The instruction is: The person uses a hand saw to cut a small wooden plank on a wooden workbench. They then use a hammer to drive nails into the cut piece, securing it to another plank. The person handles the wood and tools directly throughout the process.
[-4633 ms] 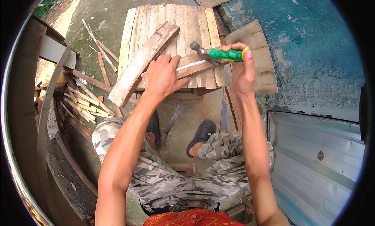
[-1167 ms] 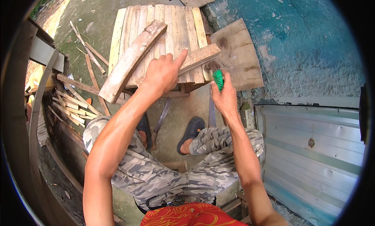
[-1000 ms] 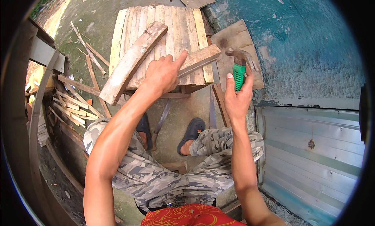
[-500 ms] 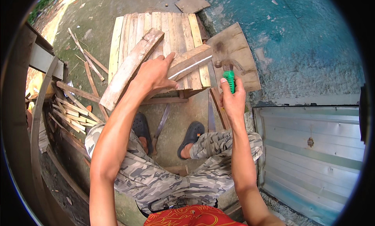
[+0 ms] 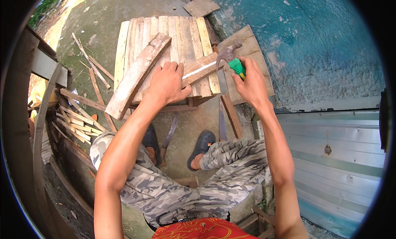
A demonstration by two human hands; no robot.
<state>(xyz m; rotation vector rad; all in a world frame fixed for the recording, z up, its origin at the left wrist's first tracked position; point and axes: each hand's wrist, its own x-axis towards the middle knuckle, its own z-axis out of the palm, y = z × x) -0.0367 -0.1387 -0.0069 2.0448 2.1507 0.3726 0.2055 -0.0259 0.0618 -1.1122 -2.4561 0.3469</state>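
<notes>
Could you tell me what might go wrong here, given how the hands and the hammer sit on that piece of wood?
The left hand presses the short plank close to the hammer head, so a glancing blow might hit its fingers. The right hand grips high on the green handle, which may cost control. The plank lies loose on the slatted platform and could shift.

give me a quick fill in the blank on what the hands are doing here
1. The right hand grips a hammer with a ____ handle.
2. The left hand presses flat on a wooden ____ lying on the pallet.
3. The hammer's head is ____ the plank's right end.

Missing words: green; plank; at
</notes>
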